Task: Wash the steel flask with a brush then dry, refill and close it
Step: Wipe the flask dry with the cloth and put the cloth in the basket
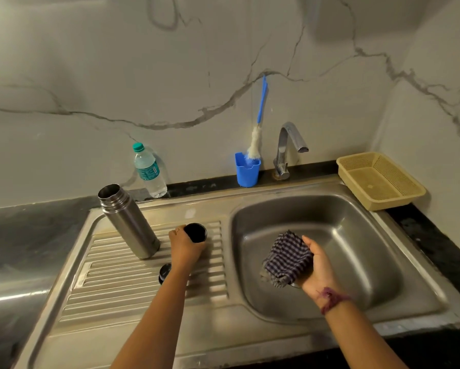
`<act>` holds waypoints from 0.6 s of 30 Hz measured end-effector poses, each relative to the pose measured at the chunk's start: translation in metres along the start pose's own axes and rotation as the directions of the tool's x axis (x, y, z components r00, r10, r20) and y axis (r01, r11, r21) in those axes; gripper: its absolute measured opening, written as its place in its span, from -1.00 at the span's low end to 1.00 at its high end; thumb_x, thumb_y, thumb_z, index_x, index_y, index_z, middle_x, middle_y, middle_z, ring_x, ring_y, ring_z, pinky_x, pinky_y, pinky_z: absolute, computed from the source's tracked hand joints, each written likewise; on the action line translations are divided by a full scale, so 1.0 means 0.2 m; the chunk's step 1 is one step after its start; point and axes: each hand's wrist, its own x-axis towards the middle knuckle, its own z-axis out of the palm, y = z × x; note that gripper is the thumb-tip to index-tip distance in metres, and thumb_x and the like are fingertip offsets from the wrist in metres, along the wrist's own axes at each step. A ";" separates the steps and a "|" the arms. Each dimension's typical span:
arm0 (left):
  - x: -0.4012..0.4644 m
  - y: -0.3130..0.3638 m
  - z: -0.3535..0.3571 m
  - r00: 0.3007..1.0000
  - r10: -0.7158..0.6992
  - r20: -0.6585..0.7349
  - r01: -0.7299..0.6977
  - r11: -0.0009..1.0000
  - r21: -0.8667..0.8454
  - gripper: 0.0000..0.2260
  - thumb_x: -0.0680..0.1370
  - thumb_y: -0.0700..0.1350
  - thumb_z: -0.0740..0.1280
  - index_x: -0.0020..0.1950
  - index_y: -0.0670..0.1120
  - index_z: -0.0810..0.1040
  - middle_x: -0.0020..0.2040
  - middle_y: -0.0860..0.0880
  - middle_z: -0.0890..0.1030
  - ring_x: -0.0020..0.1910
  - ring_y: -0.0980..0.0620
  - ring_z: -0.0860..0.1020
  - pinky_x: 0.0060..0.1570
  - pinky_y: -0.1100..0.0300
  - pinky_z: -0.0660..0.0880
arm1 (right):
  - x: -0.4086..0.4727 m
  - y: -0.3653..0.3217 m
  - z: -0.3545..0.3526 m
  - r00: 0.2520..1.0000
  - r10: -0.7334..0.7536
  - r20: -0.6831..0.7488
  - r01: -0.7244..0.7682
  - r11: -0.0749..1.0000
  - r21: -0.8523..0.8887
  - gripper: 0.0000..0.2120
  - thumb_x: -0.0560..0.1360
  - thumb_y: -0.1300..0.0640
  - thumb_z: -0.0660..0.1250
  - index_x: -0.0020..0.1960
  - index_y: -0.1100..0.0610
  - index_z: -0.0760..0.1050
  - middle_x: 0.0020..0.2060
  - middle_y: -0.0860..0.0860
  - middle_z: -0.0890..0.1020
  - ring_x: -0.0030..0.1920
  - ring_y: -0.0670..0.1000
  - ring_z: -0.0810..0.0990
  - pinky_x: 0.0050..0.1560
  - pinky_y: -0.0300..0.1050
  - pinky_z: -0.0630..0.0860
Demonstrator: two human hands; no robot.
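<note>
We see open-mouthed cylindrical steel flask [129, 221] standing uncapped on ribbed steel drainboard [149, 286], left of sink basin [356, 235]; left hand [185, 242] curled round black cup-shaped flask lid [195, 232] just right of flask; small black round stopper [165, 272] lying near, beside left forearm; right hand [316, 265] gripping crumpled blue-checked cloth [286, 258] over basin; far side: blue-handled white bottle brush [256, 134] standing in blue plastic cup [247, 169], clear plastic water bottle with green cap [149, 171], chrome tap [287, 150]; yellow plastic basket [380, 179] far right.
</note>
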 end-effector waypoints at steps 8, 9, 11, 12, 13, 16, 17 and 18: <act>0.06 0.02 -0.04 0.993 -0.114 0.013 0.113 0.993 0.042 -0.30 0.49 -0.12 0.50 0.49 -0.29 0.23 0.41 -0.23 0.29 0.29 -0.21 0.44 0.20 0.05 0.44 | -0.02 0.06 0.03 1.000 0.008 -0.011 -0.008 0.999 0.049 -0.61 0.57 -0.04 0.21 0.21 0.23 0.51 0.06 0.23 0.61 0.07 0.25 0.57 0.17 0.24 0.47; 0.06 0.02 -0.03 0.992 -0.125 0.016 0.124 0.991 0.041 -0.30 0.50 -0.11 0.50 0.49 -0.29 0.21 0.42 -0.24 0.28 0.29 -0.21 0.44 0.22 0.05 0.44 | -0.02 0.07 0.04 1.000 0.002 -0.009 -0.002 0.999 0.048 -0.61 0.57 -0.04 0.21 0.21 0.23 0.50 0.05 0.23 0.61 0.07 0.24 0.57 0.15 0.23 0.48; 0.06 0.02 -0.03 0.990 -0.138 0.028 0.137 0.990 0.032 -0.27 0.50 -0.10 0.49 0.51 -0.29 0.17 0.44 -0.24 0.25 0.31 -0.21 0.43 0.26 0.04 0.42 | -0.03 0.08 0.05 1.000 0.000 -0.016 0.001 0.999 0.050 -0.60 0.57 -0.04 0.20 0.23 0.24 0.50 0.06 0.23 0.61 0.08 0.24 0.57 0.15 0.21 0.49; 0.05 0.03 -0.03 0.989 -0.142 0.035 0.141 0.990 0.031 -0.23 0.50 -0.09 0.50 0.53 -0.29 0.14 0.46 -0.25 0.23 0.33 -0.22 0.41 0.30 0.03 0.40 | -0.04 0.08 0.06 1.000 0.001 -0.024 0.001 0.999 0.052 -0.59 0.56 -0.04 0.21 0.24 0.25 0.49 0.08 0.23 0.60 0.10 0.25 0.56 0.15 0.21 0.49; 0.05 0.03 -0.03 0.989 -0.142 0.036 0.140 0.989 0.041 -0.17 0.49 -0.07 0.51 0.56 -0.28 0.08 0.48 -0.25 0.18 0.37 -0.23 0.37 0.35 0.01 0.37 | -0.04 0.08 0.06 1.000 -0.002 -0.024 0.003 0.998 0.059 -0.58 0.56 -0.04 0.21 0.26 0.25 0.48 0.12 0.24 0.60 0.13 0.25 0.56 0.17 0.22 0.48; 0.01 0.05 -0.01 1.000 -0.001 -0.004 0.001 0.996 0.092 -0.08 0.51 -0.07 0.49 0.61 -0.23 -0.09 0.57 -0.21 -0.03 0.54 -0.24 0.15 0.50 -0.03 0.19 | -0.05 0.08 0.08 1.000 -0.009 0.000 0.009 0.997 0.079 -0.58 0.58 -0.02 0.18 0.27 0.26 0.48 0.15 0.25 0.58 0.19 0.26 0.53 0.24 0.25 0.42; -0.02 0.05 0.01 0.994 0.106 -0.027 -0.103 0.992 0.078 -0.13 0.54 -0.10 0.45 0.62 -0.22 -0.08 0.58 -0.19 -0.06 0.55 -0.22 0.11 0.51 -0.01 0.14 | -0.06 0.08 0.09 1.000 -0.019 0.015 0.018 0.996 0.085 -0.59 0.58 -0.01 0.17 0.27 0.26 0.48 0.12 0.25 0.60 0.17 0.26 0.54 0.24 0.25 0.42; -0.06 0.06 0.03 0.977 0.209 -0.035 -0.207 0.977 0.053 -0.18 0.55 -0.13 0.42 0.62 -0.21 -0.05 0.58 -0.17 -0.05 0.55 -0.20 0.12 0.51 0.02 0.12 | -0.06 0.07 0.10 0.999 -0.030 0.026 0.028 0.996 0.089 -0.59 0.59 -0.01 0.16 0.26 0.26 0.48 0.07 0.24 0.63 0.14 0.25 0.55 0.23 0.24 0.43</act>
